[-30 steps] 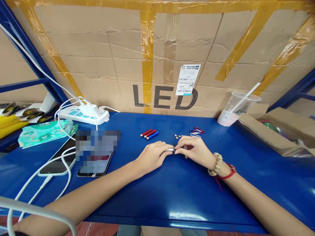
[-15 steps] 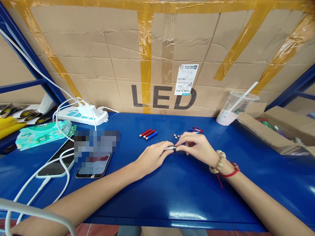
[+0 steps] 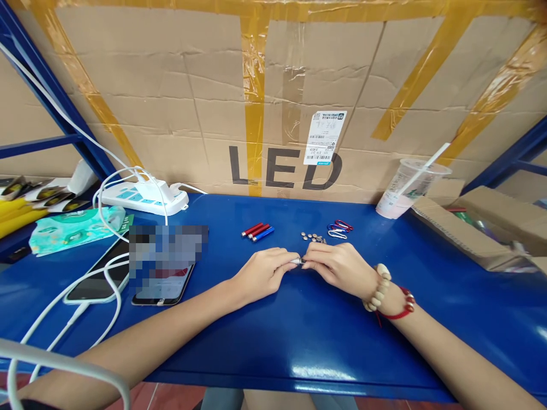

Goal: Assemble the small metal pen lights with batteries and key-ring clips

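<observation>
My left hand (image 3: 264,274) is closed, its thumb and fingertips pinching a small silver flashlight tube (image 3: 296,261). Against the tube's right end, the fingers of my right hand (image 3: 342,266) are pinched on a small dark end piece, mostly covered by the fingertips. Whether the two parts are joined I cannot tell. Just beyond my right fingers lie several button cells (image 3: 303,234), some partly hidden. Red, blue and silver carabiners (image 3: 337,232) rest behind that hand. Two red flashlight tubes (image 3: 255,229) and a blue one (image 3: 262,234) lie side by side past my left hand.
On the left are phones (image 3: 92,279) with white cables, a tissue pack (image 3: 77,232) and a power strip (image 3: 143,196). A plastic cup with a straw (image 3: 397,191) and an open carton (image 3: 461,236) stand on the right. A large cardboard box (image 3: 213,85) closes off the back.
My right hand has drawn down towards me and turned, uncovering more button cells and the carabiners. The left hand has barely moved and keeps the tube pinched.
</observation>
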A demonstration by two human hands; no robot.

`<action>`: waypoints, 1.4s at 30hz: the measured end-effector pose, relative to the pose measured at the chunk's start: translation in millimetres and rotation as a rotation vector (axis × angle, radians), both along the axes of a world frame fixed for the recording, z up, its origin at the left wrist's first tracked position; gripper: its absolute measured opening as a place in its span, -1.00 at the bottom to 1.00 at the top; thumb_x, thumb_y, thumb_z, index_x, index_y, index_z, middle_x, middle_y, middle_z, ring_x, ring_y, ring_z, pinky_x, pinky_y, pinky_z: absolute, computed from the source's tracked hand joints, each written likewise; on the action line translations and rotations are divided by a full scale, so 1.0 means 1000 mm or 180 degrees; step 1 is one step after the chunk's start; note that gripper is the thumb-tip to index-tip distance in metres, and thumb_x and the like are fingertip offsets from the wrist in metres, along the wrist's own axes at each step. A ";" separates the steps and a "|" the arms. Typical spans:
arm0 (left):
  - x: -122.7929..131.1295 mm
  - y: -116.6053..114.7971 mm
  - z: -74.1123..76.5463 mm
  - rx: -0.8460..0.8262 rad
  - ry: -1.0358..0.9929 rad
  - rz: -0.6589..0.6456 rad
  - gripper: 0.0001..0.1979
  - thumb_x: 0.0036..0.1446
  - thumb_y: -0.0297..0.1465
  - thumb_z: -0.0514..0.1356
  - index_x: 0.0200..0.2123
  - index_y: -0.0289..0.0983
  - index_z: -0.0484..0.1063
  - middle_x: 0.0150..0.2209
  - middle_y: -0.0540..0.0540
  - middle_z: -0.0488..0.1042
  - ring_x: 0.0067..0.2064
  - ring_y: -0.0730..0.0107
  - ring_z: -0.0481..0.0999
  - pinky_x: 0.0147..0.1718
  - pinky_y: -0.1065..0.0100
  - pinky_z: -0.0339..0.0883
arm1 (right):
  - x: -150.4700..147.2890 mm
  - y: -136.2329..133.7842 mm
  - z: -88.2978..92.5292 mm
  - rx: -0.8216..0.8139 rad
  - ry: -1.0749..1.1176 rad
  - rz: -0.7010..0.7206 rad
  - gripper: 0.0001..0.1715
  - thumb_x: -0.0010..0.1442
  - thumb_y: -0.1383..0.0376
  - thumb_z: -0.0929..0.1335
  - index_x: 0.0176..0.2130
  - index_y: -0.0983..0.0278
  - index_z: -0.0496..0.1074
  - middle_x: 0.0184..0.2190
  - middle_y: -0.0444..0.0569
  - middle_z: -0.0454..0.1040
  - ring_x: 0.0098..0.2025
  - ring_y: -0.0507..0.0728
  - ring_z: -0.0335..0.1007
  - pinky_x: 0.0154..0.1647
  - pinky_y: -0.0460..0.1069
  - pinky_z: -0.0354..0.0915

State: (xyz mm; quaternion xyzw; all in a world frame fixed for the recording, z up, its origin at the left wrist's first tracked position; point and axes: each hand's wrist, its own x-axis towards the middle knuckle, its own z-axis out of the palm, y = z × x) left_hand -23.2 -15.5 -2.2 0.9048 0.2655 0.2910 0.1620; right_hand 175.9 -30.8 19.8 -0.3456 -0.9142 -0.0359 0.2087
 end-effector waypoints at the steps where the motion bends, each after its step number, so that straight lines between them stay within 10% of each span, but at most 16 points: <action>1: 0.000 0.000 -0.001 0.0047 -0.0043 0.0002 -0.72 0.25 -0.39 -0.09 -0.24 -0.29 0.40 -0.41 -0.07 0.44 -0.36 0.45 0.41 -0.32 0.44 0.29 | -0.001 -0.002 0.001 0.0021 -0.0029 -0.0026 -0.62 0.28 0.26 0.13 -0.41 0.26 0.40 -0.50 -0.08 0.42 -0.52 -0.02 0.32 -0.55 -0.12 0.11; 13: 0.001 0.002 -0.005 0.0497 -0.0643 0.0056 -0.77 0.21 -0.44 0.00 -0.16 -0.31 0.41 -0.34 -0.10 0.50 -0.34 0.43 0.42 -0.29 0.40 0.32 | -0.014 -0.006 -0.001 -0.0688 0.0753 -0.0289 -0.63 0.28 0.29 0.13 -0.51 0.27 0.29 -0.54 -0.12 0.36 -0.48 -0.01 0.29 -0.38 -0.12 0.18; 30: 0.003 0.001 0.004 -0.0996 -0.0356 0.0061 -0.86 0.23 -0.35 -0.06 -0.21 -0.24 0.23 -0.25 -0.05 0.45 -0.22 0.40 0.45 -0.26 0.40 0.29 | 0.004 0.001 0.004 0.0185 -0.0145 -0.0237 -0.59 0.31 0.29 0.06 -0.33 0.26 0.39 -0.43 -0.07 0.45 -0.42 -0.01 0.38 -0.50 -0.14 0.14; 42: -0.003 -0.004 -0.002 0.0079 0.0187 -0.0050 -0.85 0.22 -0.42 -0.10 -0.39 -0.25 0.16 -0.40 -0.04 0.42 -0.39 0.44 0.44 -0.45 0.47 0.22 | -0.011 -0.012 0.002 -0.0245 0.0209 -0.0133 -0.62 0.26 0.30 0.13 -0.47 0.29 0.37 -0.55 -0.09 0.38 -0.55 -0.03 0.28 -0.52 -0.13 0.11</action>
